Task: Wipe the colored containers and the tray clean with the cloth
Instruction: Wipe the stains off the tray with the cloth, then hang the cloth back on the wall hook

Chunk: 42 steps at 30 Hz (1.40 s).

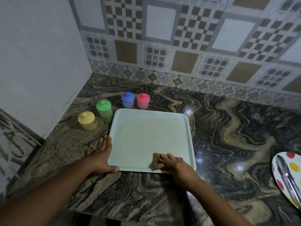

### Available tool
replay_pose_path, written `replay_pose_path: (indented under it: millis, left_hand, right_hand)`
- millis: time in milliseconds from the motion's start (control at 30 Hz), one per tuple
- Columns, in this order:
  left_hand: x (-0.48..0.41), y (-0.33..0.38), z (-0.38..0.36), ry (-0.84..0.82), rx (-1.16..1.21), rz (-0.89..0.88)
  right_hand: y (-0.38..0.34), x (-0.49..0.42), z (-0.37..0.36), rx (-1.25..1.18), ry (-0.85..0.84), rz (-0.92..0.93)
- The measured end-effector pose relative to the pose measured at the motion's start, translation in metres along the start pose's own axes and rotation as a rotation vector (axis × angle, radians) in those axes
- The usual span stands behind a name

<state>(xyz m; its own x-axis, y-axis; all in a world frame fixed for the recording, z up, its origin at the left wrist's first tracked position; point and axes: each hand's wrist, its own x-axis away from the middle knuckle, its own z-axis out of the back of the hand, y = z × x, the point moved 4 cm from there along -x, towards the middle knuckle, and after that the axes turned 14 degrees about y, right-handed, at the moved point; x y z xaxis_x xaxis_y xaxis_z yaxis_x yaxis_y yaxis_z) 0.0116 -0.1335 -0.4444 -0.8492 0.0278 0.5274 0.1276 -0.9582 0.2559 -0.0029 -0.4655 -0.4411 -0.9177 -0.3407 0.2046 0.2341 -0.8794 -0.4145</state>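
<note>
A pale green tray (146, 128) lies flat on the marbled counter in front of me. My right hand (175, 163) presses a folded brown cloth (157, 161) onto the tray near its front edge, fingers laid flat over it. My left hand (103, 157) holds the tray's front left corner, fingers along the left rim and thumb under the front edge. Off the tray stand lidded containers: yellow (87, 120) and green (104, 109) to its left, blue (127, 100) and pink (143, 101) behind it.
A spotted plate (286, 176) carrying metal tongs (288, 178) sits at the counter's right edge. A plain wall closes the left side and a tiled wall the back. The counter's front edge runs just below my forearms.
</note>
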Motion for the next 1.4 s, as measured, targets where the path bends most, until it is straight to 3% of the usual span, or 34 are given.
replay_pose_path:
  millis: [167,300,433,667,800,900,1000,1167,1400]
  left_hand:
    - [0.000,0.000,-0.001,0.021,0.006,0.006]
    - [0.008,0.005,0.001,0.052,0.010,-0.009]
    - [0.012,0.004,0.003,0.107,0.019,-0.012]
    - [0.014,0.011,0.013,0.180,0.057,-0.033]
    - [0.004,0.031,0.033,0.404,0.207,-0.065]
    - [0.002,0.055,0.042,0.644,0.489,-0.099]
    - [0.006,0.089,0.038,0.523,0.965,0.021]
    - [0.008,0.134,0.022,0.216,1.319,0.167]
    - [0.005,0.145,0.022,0.286,1.418,0.230]
  right_hand:
    - [0.033,-0.019,0.041,-0.072,0.157,-0.288]
    - [0.022,-0.042,0.051,-0.113,0.307,-0.304]
    - [0.020,-0.048,0.054,-0.069,0.309,-0.277]
    - [0.016,-0.055,0.078,-0.237,0.429,-0.303]
    - [0.004,-0.061,0.091,-0.437,0.504,-0.288]
    - [-0.010,-0.062,0.096,-0.700,0.537,-0.321]
    - [-0.026,-0.068,0.097,-0.908,0.566,-0.357]
    - [-0.054,-0.072,0.096,-1.115,0.572,-0.357]
    - [-0.053,-0.071,0.085,-1.282,0.539,-0.388]
